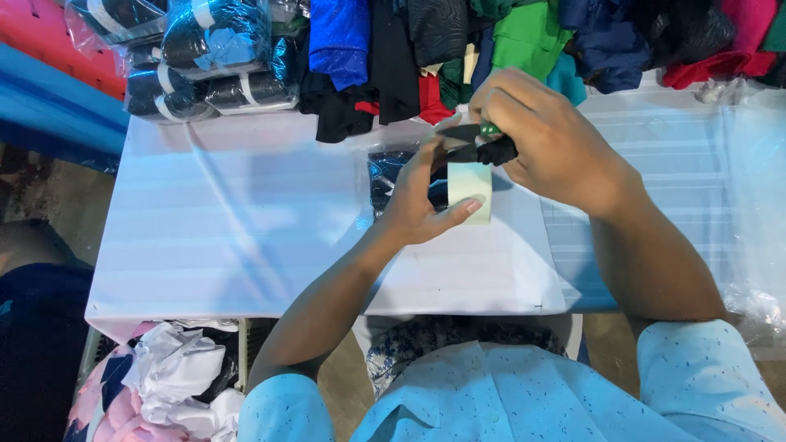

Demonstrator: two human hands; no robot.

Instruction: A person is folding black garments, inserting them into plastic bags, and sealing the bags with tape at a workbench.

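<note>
My left hand [422,196] holds a roll of pale tape [470,190] upright above the white table [246,221]. My right hand [536,139] grips a small pair of scissors with dark blades and a green handle [477,139], held right over the top of the tape roll. Beneath both hands lies a dark folded garment in a clear plastic bag [385,176], partly hidden by my left hand.
Clear-wrapped dark garments [205,57] are stacked at the back left. A heap of folded clothes in blue, black, red and green [491,41] lines the back edge. Loose clear plastic [753,180] lies at the right. A pile of white and pink cloth [164,385] sits below the table's front left.
</note>
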